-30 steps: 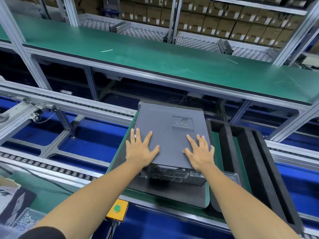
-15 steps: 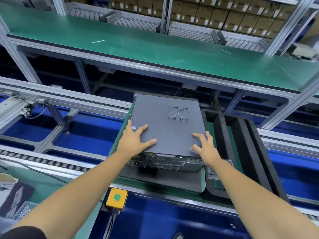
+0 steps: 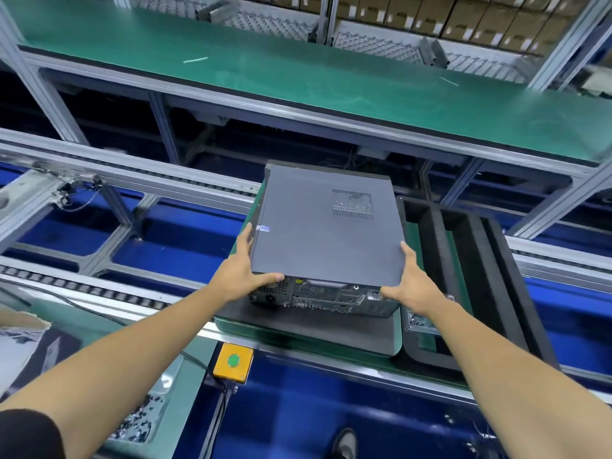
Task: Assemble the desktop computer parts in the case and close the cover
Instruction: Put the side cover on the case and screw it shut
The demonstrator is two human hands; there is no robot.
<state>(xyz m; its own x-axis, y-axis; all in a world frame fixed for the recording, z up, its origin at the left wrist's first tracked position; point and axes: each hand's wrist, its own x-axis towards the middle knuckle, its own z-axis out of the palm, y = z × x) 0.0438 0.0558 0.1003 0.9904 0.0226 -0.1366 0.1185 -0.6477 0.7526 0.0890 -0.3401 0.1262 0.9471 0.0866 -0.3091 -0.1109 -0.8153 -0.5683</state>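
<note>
Our left hand (image 3: 239,276) and right hand (image 3: 409,286) hold the computer case (image 3: 326,233) | heavy, stiff, smooth | we grab both sides

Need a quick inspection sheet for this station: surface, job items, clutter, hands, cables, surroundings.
Surface: green pallet with a dark mat on the conveyor line.
Job's things: computer case lies flat on the mat, cover on, rear ports facing the person.
Clutter: black foam tray right of the case; parts bin at lower left.
Hands: left hand grips the case's near left corner; right hand grips the near right corner.
Cables: black cable below the yellow button box.
Surroundings: green shelf; cardboard boxes behind.
</note>
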